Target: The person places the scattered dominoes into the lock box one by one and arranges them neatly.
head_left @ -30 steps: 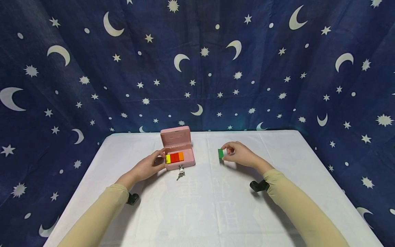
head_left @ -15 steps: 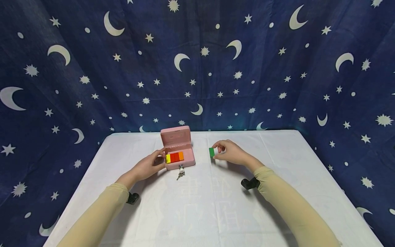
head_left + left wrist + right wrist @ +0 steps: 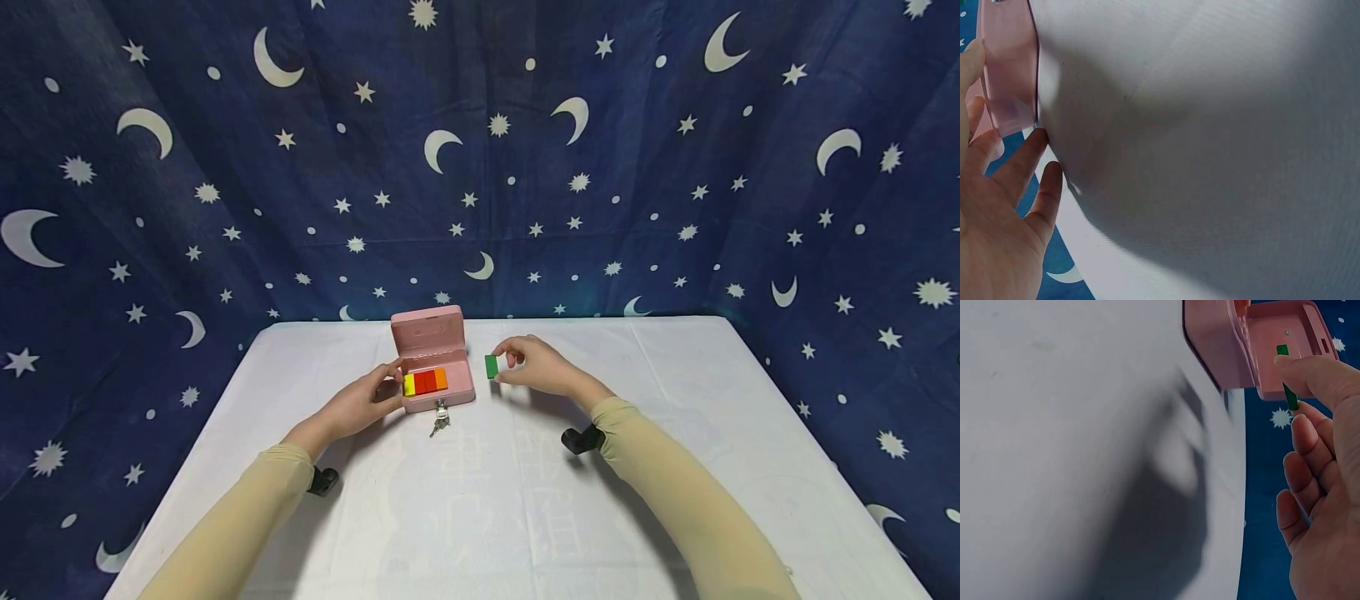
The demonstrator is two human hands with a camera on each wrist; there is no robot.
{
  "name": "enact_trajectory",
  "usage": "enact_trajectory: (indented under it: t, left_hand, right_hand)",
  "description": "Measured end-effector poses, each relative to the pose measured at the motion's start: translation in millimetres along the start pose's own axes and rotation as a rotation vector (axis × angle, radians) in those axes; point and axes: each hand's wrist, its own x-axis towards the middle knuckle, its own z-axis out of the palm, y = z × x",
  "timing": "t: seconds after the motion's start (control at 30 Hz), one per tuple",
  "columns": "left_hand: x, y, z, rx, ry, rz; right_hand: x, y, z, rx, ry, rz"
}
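Observation:
A pink metal cash box stands with its lid raised toward the back of the table. My left hand holds its left end, thumb at the rim in the left wrist view. Inside, a row of flat blocks runs yellow, red, orange from the left. My right hand pinches a green domino-like block between thumb and fingertip, just right of the box. The right wrist view shows this green block edge-on, overlapping the raised lid.
Keys hang from the box's front lock onto the white-covered table. A dark blue curtain with moons and stars rises behind the table and along both sides.
My right hand has carried the green block leftward, closer to the box. My left hand and the box with its row of blocks have stayed in place.

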Motion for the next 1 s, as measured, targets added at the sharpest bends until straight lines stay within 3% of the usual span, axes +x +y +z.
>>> enact_trajectory:
  t: [0.63, 1.0]
  left_hand:
    - [1.5, 0.0, 0.6, 0.001, -0.014, -0.044]
    - [1.7, -1.0, 0.0, 0.001, -0.007, -0.008]
  right_hand:
    - [31.9, -22.5, 23.0, -0.059, -0.003, -0.008]
    - [41.2, -37.9, 32.5, -0.135, -0.008, -0.009]
